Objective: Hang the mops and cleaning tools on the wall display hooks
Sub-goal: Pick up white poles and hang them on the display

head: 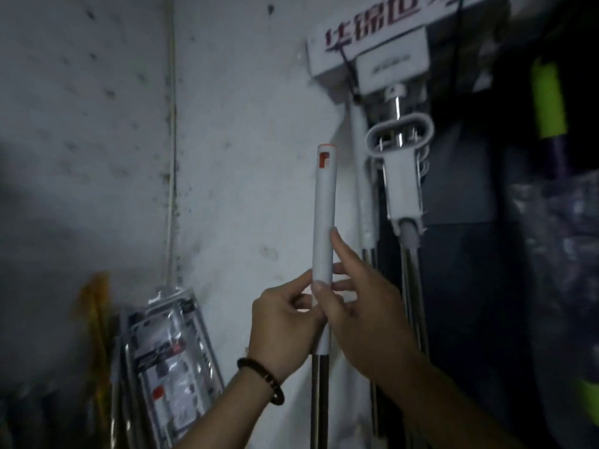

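A mop handle [325, 205] with a white grip and an orange cap stands upright in front of the wall, its metal pole running down out of view. My left hand [285, 325] grips the lower part of the white grip from the left. My right hand [359, 306] holds it from the right, thumb across the front and index finger stretched up along its side. Up and to the right, a white display rack [369, 56] with red lettering holds a hanging mop with an oval loop handle [399, 134].
A packaged mop head [168, 361] leans against the wall at lower left, beside something yellow [94, 306]. Several metal poles [413, 286] hang under the rack. Dark shelving with a green item [547, 102] and plastic-wrapped goods [557, 254] fills the right side.
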### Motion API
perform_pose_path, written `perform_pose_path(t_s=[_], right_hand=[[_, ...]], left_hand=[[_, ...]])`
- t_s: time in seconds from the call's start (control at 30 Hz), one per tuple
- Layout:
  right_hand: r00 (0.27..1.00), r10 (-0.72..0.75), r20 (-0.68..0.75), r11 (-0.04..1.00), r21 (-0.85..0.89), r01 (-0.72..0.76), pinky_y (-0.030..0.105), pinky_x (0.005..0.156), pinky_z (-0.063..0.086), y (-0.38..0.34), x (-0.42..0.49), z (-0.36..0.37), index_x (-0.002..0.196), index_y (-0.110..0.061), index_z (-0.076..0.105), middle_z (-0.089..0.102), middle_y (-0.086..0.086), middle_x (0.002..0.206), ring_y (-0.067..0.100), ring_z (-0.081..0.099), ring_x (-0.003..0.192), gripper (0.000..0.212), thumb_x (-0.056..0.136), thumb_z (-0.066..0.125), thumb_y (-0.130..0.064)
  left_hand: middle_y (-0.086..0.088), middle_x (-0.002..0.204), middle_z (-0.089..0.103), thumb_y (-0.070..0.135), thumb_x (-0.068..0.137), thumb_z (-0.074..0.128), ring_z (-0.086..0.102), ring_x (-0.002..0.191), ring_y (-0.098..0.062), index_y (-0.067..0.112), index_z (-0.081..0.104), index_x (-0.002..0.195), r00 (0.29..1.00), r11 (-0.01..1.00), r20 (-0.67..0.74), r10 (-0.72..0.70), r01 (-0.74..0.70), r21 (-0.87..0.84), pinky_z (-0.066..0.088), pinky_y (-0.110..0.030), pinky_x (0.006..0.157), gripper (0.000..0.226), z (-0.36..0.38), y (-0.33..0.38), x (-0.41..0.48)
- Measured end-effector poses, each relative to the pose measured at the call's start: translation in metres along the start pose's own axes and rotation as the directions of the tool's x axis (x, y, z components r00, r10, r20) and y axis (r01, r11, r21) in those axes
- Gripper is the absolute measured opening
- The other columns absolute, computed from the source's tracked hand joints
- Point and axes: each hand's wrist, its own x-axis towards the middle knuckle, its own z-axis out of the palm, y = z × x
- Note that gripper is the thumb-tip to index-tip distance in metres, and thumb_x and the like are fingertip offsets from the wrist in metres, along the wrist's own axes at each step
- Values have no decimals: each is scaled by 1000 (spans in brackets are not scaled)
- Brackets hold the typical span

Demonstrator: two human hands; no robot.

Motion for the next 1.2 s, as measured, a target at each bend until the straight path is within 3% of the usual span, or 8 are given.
perform_pose_path(t_s=[0.17,0.33,0.53,0.7,0.83,1.03,1.1,1.2], right_hand=[[995,-103,-9,980,-171,100,35,90,61,-23,60,-26,163,-49,16,63,-2,121,11,67,102,78,100,62,-41],[995,-102,-13,952,-292,94,41,92,60,-39,107,-48,166,-41,16,63,5,120,19,68,100,81,99,62,-39],[999,-50,-9,953,-300,45,34,97,57,-56,141,-61,166,-39,18,60,6,135,19,65,111,83,97,64,-39],[1000,-2,12,947,-322,6,25,87,50,-55,148,-63,166,-35,22,63,5,132,18,63,112,81,97,65,-37],[997,62,40,938,-343,-45,31,98,52,-49,151,-60,167,-34,18,57,9,145,24,60,123,84,96,64,-39],[996,82,36,903,-426,-59,36,107,50,-40,135,-46,167,-31,13,33,16,161,28,48,140,82,100,60,-36],[1000,6,-25,848,-530,-18,36,105,49,-34,113,-36,162,-28,30,26,10,162,24,37,147,69,100,58,-37],[976,-202,-77,814,-568,124,32,95,49,-14,69,-19,135,-22,60,41,2,139,17,44,130,40,96,61,-30]], left_hand=[[17,79,79,10,91,71,75,73,1,43,80,106,991,991,-31,133,-132,36,62,-25,59,37,11,41,42],[-7,70,77,11,88,62,76,68,-29,58,76,92,987,985,-45,154,-150,85,64,-50,56,49,15,64,82],[-5,62,74,5,82,57,74,60,-24,47,78,90,987,983,-65,144,-136,121,63,-48,54,47,19,79,114],[-7,60,73,7,80,58,74,59,-29,32,75,78,992,987,-77,103,-92,135,62,-50,51,30,26,72,121],[-7,63,74,4,81,57,74,59,-29,26,74,72,997,991,-62,43,-35,131,62,-49,49,29,31,62,126],[5,74,77,3,89,55,74,65,-10,45,76,109,994,980,0,105,-104,169,64,-35,54,50,31,47,125],[4,69,72,-1,89,58,66,56,0,41,71,122,991,977,69,115,-125,175,55,-17,50,55,25,39,117],[5,78,75,22,83,62,65,64,0,41,72,122,977,974,194,84,-122,190,51,-18,60,45,14,18,94]])
